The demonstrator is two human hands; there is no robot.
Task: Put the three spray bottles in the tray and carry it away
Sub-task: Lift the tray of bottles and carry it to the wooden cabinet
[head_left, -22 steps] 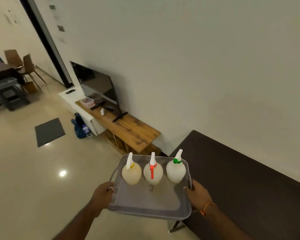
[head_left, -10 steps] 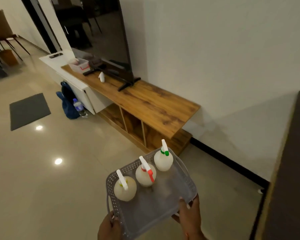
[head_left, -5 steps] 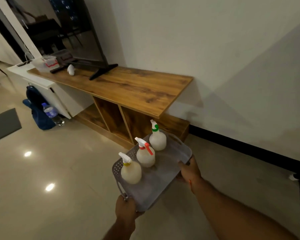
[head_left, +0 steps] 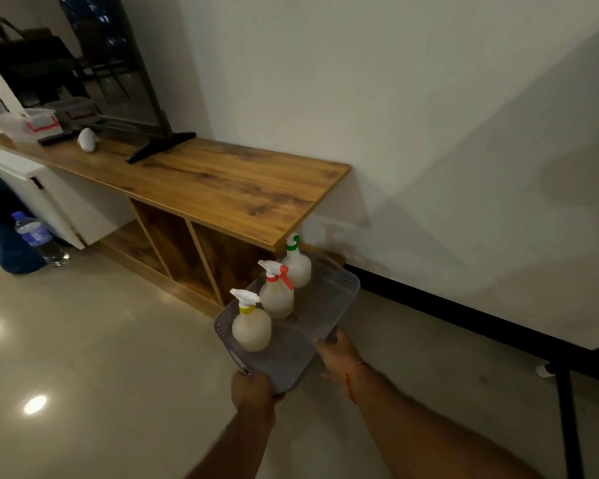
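Note:
I hold a grey perforated tray in the air in front of me, above the floor. Three round white spray bottles stand upright in it in a diagonal row: one with a yellow collar nearest me, one with a red trigger in the middle, one with a green collar farthest. My left hand grips the tray's near corner. My right hand grips its right edge.
A wooden TV cabinet with open shelves stands just beyond the tray, against the white wall. A TV, a white box and a small white object rest on it. A blue bag and water bottle sit on the floor at left. A black table leg is at right.
I have walked with the tray from the dark table to the wooden cabinet. The tray has turned so the bottles line up diagonally away from me. Both hands kept their grip.

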